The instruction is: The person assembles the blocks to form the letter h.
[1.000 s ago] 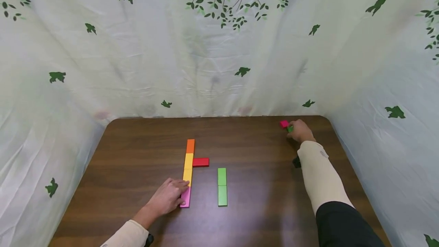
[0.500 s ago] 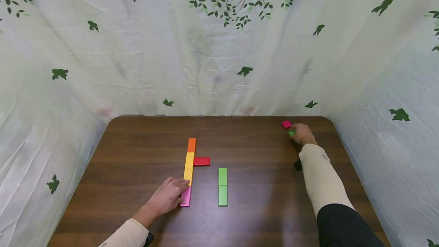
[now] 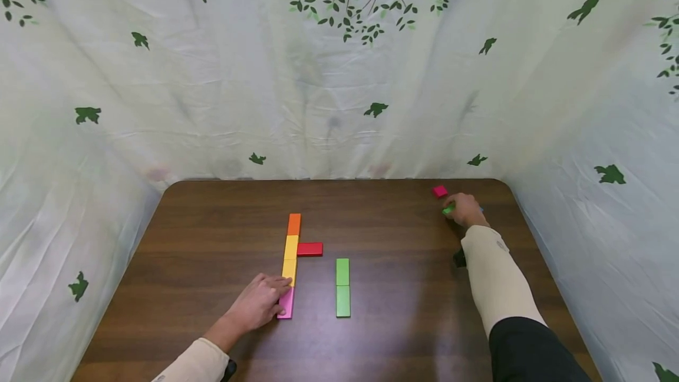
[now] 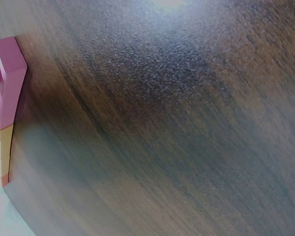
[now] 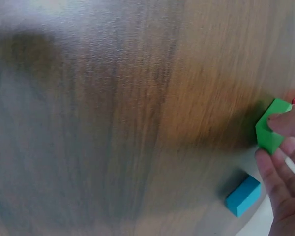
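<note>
At the table's far right, my right hand (image 3: 465, 210) pinches a green block (image 5: 263, 129) between thumb and fingers. A magenta block (image 3: 439, 191) lies just beyond it, and a blue block (image 5: 243, 195) lies near the fingers in the right wrist view. My left hand (image 3: 259, 305) rests on a row of blocks, fingertips on the nearer yellow block (image 3: 289, 267) and thumb against the pink block (image 3: 286, 306). Farther up that row come another yellow block (image 3: 291, 246) and an orange block (image 3: 294, 224). A red block (image 3: 310, 249) juts rightward from the row.
Two light green blocks (image 3: 342, 287) lie end to end right of the row, apart from it. The brown wooden table (image 3: 392, 234) has rounded far corners. A white curtain (image 3: 233, 87) with leaf prints hangs behind and at both sides.
My right hand has drawn the green block slightly nearer, away from the magenta block, which stays put. The left hand keeps its place on the row.
</note>
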Available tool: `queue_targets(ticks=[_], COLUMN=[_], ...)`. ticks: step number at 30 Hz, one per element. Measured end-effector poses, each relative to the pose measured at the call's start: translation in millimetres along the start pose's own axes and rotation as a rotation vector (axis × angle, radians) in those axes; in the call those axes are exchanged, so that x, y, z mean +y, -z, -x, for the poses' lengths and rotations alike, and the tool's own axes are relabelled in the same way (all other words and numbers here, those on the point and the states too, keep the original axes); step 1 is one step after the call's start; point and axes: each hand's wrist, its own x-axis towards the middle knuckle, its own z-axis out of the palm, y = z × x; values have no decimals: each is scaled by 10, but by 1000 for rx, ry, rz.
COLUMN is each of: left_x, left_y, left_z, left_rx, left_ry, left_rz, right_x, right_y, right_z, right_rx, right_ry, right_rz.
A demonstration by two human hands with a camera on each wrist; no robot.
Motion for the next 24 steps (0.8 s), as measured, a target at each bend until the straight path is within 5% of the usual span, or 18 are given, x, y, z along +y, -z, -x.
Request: queue_targets(ticks=[9, 24], left_x=[8, 30], left_y=[0, -8], left_z=[-15, -2], left_rx=[-15, -37], left_ry=[8, 56], left_rz=[2, 43], right_x=[6, -321], right_y=[-62, -144], right_z=[63, 104], right_rx=[-10, -100], right_ry=[91, 152], right_rz=[-23, -10])
